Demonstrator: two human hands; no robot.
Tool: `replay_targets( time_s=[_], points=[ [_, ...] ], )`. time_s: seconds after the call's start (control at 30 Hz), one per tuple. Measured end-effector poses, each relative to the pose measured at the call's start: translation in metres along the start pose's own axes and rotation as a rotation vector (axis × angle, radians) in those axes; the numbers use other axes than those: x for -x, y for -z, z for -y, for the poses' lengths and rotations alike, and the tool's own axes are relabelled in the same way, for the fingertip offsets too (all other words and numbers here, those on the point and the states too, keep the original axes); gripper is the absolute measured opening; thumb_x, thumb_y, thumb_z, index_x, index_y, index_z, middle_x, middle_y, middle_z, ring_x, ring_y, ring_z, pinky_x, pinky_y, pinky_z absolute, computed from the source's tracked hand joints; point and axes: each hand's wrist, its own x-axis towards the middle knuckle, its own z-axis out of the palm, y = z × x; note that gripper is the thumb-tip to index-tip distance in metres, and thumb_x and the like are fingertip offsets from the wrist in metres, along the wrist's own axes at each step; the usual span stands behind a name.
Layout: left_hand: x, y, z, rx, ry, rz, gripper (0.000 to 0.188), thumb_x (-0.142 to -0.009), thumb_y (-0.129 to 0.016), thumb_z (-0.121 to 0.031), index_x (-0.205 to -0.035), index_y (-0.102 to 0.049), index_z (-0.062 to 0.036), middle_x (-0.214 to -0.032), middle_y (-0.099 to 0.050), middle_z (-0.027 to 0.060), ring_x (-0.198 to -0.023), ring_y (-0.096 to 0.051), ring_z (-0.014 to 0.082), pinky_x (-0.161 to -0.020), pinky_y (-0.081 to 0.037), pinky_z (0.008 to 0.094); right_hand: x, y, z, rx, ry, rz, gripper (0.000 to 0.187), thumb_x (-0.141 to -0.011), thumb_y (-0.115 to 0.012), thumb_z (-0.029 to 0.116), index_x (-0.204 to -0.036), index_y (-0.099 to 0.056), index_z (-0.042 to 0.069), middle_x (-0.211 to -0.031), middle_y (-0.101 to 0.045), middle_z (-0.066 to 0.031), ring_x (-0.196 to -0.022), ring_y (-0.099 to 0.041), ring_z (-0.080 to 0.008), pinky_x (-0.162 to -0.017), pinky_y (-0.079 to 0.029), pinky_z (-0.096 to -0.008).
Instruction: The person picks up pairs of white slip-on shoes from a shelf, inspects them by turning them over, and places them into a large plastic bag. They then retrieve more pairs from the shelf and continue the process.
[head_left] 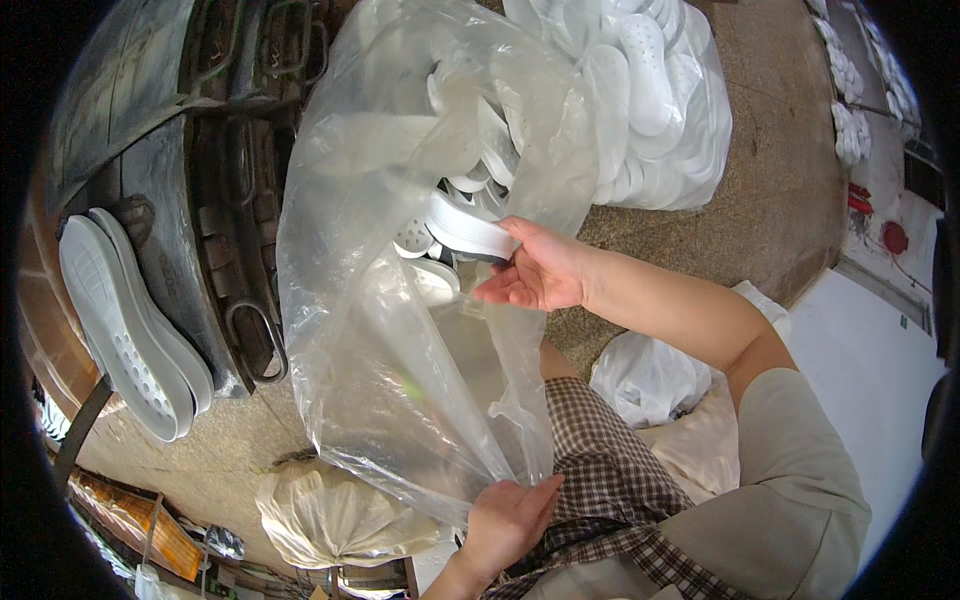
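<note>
— Nearest the head camera, what do you see?

— Checked cloth (600, 470) over my lap, and just beside it my left hand (505, 520), closed on the lower edge of one big clear plastic bag (370, 300). I hold the bag open in front of me.

— And the other hand?

— My right hand (540, 270) is at the bag's mouth, fingers pinching one white shoe sole (470, 232) at its end. More white soles lie inside the bag; I cannot count them through the film.

— Anything else around?

— Two white soles (130, 330) lean stacked against a dark metal machine (200, 150) on my left. One large heap of white soles (650, 90) sits beyond the bag. Two smaller bags rest on the floor: a crumpled one (330, 515) below and a white one (650, 375) under my right arm.
</note>
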Motion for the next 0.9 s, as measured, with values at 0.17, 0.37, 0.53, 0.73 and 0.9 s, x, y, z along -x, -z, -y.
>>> replay_targets(
  time_s=[0.17, 0.37, 0.53, 0.73, 0.9],
  points=[
    [0.004, -0.002, 0.005, -0.006, 0.024, 0.0, 0.026, -0.076, -0.067, -0.009, -0.101, -0.062, -0.0074, -0.059, -0.054, 0.0038, -0.054, -0.054, 0.0234, -0.051, -0.044, 0.0366, -0.004, -0.002, -0.007, -0.016, -0.018, -0.025, 0.055, -0.09, -0.037, 0.054, -0.085, -0.042, -0.001, -0.093, -0.061, -0.0311, -0.067, -0.068, -0.03, -0.046, -0.058, -0.0299],
    [0.006, 0.002, 0.004, -0.015, 0.113, 0.065, 0.034, -0.077, -0.068, -0.013, -0.109, -0.059, -0.0061, -0.071, -0.059, 0.0078, -0.064, -0.058, 0.0246, -0.056, -0.047, 0.0356, 0.004, -0.011, -0.016, 0.016, -0.034, -0.048, 0.054, -0.09, -0.041, 0.054, -0.087, -0.043, 0.0, -0.092, -0.061, -0.0294, -0.064, -0.067, -0.0268, -0.045, -0.056, -0.0278],
    [-0.017, 0.025, 0.023, -0.024, 0.289, -0.255, 0.06, -0.076, -0.068, -0.005, -0.13, -0.041, -0.0024, -0.112, -0.05, 0.0151, -0.093, -0.056, 0.0237, -0.071, -0.05, 0.0335, 0.024, -0.03, -0.051, 0.016, -0.062, -0.095, 0.05, -0.089, -0.047, 0.049, -0.098, -0.046, 0.0, -0.089, -0.063, -0.0263, -0.06, -0.066, -0.0244, -0.044, -0.054, -0.0268],
    [-0.055, 0.035, 0.06, 0.615, 0.465, -0.472, 0.049, -0.088, -0.054, -0.002, -0.133, -0.036, -0.0011, -0.125, -0.048, 0.0161, -0.101, -0.055, 0.0201, -0.083, -0.048, 0.0302, 0.043, -0.039, -0.071, 0.025, 0.003, 0.002, 0.048, -0.091, -0.048, 0.045, -0.111, -0.047, 0.001, -0.087, -0.064, -0.0239, -0.06, -0.065, -0.0228, -0.047, -0.054, -0.0267],
    [-0.05, 0.02, 0.09, -0.057, 0.458, -0.244, 0.069, -0.081, -0.067, -0.03, -0.134, -0.034, 0.0, -0.132, -0.043, 0.0234, -0.109, -0.054, 0.0319, -0.094, -0.041, 0.0423, 0.034, -0.035, -0.067, -0.091, 0.09, -0.076, 0.045, -0.089, -0.052, 0.039, -0.112, -0.047, 0.001, -0.087, -0.063, -0.0177, -0.067, -0.065, -0.0202, -0.05, -0.054, -0.0254]
  ],
)
